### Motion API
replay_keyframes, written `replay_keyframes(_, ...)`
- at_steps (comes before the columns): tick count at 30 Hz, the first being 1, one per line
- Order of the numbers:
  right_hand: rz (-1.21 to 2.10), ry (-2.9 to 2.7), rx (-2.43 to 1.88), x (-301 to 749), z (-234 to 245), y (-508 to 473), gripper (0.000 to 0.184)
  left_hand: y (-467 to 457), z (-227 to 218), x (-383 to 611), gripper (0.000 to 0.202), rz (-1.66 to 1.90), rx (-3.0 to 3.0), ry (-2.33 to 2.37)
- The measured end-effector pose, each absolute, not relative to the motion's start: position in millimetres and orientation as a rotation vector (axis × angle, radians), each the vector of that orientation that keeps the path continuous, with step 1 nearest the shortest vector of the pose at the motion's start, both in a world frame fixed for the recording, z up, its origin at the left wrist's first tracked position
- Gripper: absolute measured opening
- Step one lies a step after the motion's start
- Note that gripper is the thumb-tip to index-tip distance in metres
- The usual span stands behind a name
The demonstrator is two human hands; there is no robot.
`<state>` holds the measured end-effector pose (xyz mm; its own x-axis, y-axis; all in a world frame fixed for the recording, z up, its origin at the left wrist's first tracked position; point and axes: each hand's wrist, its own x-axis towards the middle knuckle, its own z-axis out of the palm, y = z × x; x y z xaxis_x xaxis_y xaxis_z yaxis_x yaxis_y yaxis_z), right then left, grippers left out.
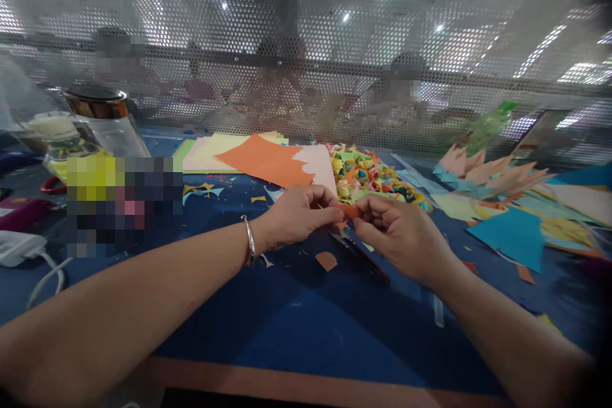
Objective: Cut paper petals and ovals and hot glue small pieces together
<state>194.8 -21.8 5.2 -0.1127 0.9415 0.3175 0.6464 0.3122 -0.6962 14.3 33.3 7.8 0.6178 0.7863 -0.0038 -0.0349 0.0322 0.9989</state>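
Between my two hands is a small piece of orange paper, pinched at both ends by thumbs and fingers. My left hand, with a silver bangle at the wrist, closes on its left end. On the other end my right hand is closed too. Below them on the blue table lie dark-handled scissors, partly hidden by the hands, and a small orange-brown paper petal. Just beyond my left hand, a large orange sheet with a scalloped cut edge rests on pale sheets.
Behind the hands is a heap of small folded colourful paper pieces. Peach pointed paper shapes and blue paper lie right. A clear jar, a bottle and a white charger stand left. A perforated metal screen borders the back.
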Motion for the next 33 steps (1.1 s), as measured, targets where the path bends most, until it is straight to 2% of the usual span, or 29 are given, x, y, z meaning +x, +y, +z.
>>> replay_keyframes(7,0.452,-1.816,-1.394,194.4,6.9,-23.1,0.011,42.3,6.4,11.4,0.018,0.861,1.294,0.617)
replay_keyframes(20,0.419,-1.821,-1.358,195.0,3.7,-24.2,0.014,39.8,3.0,11.5,0.005,0.759,1.471,0.684)
replay_keyframes(28,0.293,-2.242,-1.64,205.3,4.1,-17.8,0.014,46.3,4.6,11.3,0.008,0.923,1.381,0.767)
replay_keyframes(33,0.25,-2.393,-1.654,211.7,-5.2,-18.2,0.016,51.1,2.3,11.0,0.01,0.98,1.274,0.778)
